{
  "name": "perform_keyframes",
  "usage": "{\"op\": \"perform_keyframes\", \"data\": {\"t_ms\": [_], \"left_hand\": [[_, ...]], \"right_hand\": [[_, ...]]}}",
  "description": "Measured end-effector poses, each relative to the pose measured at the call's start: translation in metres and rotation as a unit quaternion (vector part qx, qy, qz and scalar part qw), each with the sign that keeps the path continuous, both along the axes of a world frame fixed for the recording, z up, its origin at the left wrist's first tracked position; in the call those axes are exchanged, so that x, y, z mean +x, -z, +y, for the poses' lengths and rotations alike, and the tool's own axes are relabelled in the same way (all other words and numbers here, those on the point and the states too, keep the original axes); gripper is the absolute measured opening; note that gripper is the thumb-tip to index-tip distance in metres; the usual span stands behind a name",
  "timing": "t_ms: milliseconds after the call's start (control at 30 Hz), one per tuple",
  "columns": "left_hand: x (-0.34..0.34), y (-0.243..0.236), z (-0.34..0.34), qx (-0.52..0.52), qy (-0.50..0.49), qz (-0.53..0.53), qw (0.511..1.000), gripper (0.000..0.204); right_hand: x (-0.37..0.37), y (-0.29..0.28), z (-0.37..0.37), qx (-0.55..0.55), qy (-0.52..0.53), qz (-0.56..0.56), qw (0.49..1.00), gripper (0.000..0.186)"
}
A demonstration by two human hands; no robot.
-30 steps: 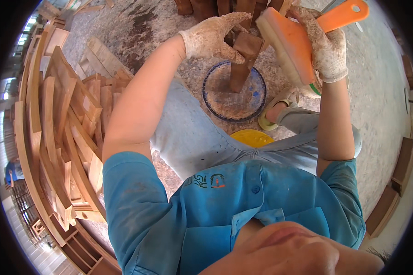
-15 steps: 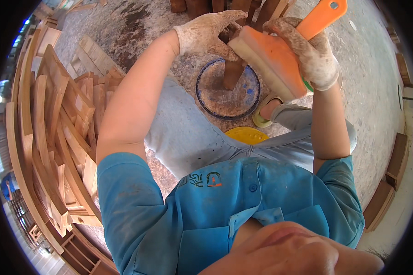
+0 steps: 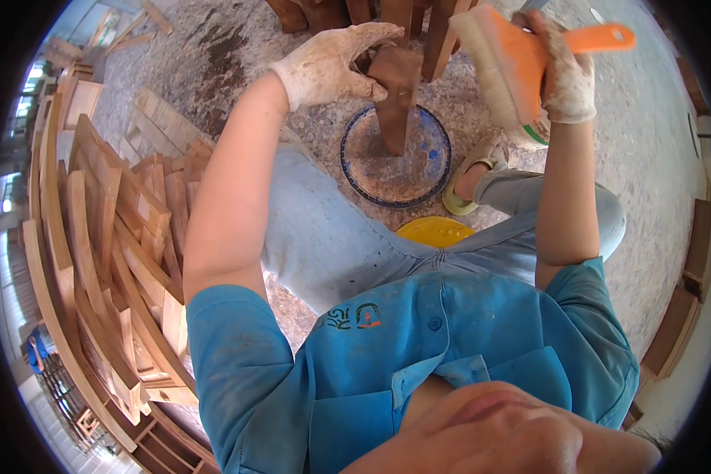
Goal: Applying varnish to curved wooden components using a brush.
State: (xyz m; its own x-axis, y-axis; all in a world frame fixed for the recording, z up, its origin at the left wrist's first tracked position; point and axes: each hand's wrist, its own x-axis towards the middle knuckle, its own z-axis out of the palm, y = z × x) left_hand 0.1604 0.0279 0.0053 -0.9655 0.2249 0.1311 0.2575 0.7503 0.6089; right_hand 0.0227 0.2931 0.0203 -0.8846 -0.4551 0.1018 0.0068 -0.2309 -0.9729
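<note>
My left hand (image 3: 336, 65), in a stained white glove, has its fingers curled round the upper end of a dark brown wooden piece (image 3: 395, 107). The wood stands upright on a round, paint-spotted disc (image 3: 363, 170) with a dark rim. My right hand (image 3: 569, 83), gloved too, grips a wide paintbrush (image 3: 494, 67) with an orange handle and pale bristles. The brush is held off to the right of the wood, apart from it. Partly hidden below my right hand is a container with a green rim (image 3: 537, 138).
Pale, curved wooden frame parts (image 3: 130, 229) are stacked along my left. More dark brown wooden pieces (image 3: 320, 14) stand at the far side. Brown boards (image 3: 671, 336) line the right edge. A yellow round thing (image 3: 434, 231) lies between my legs. A person in blue (image 3: 35, 351) appears far left.
The paintbrush has swung away to the right from the top of the wooden piece, turning so its handle points right. My left hand has shifted slightly left, still on the wood.
</note>
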Motion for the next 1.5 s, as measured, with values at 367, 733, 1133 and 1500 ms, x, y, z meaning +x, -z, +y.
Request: {"op": "perform_keyframes", "data": {"t_ms": [367,733,1133,1500], "left_hand": [[0.007,-0.029,0.062,-0.271,-0.142,-0.015,0.952,0.065],[0.002,-0.035,0.054,-0.203,-0.078,-0.054,0.975,0.069],[0.0,-0.045,0.074,-0.254,-0.175,-0.058,0.949,0.058],[-0.003,-0.045,0.074,-0.191,-0.074,-0.036,0.978,0.05]], "right_hand": [[0.013,0.055,0.019,-0.104,0.098,-0.177,0.974,0.029],[0.065,0.085,-0.006,-0.122,0.115,-0.121,0.978,0.032],[0.001,0.096,0.016,-0.325,0.126,-0.285,0.893,0.027],[-0.009,0.144,0.014,-0.397,-0.018,-0.397,0.827,0.022]]}}
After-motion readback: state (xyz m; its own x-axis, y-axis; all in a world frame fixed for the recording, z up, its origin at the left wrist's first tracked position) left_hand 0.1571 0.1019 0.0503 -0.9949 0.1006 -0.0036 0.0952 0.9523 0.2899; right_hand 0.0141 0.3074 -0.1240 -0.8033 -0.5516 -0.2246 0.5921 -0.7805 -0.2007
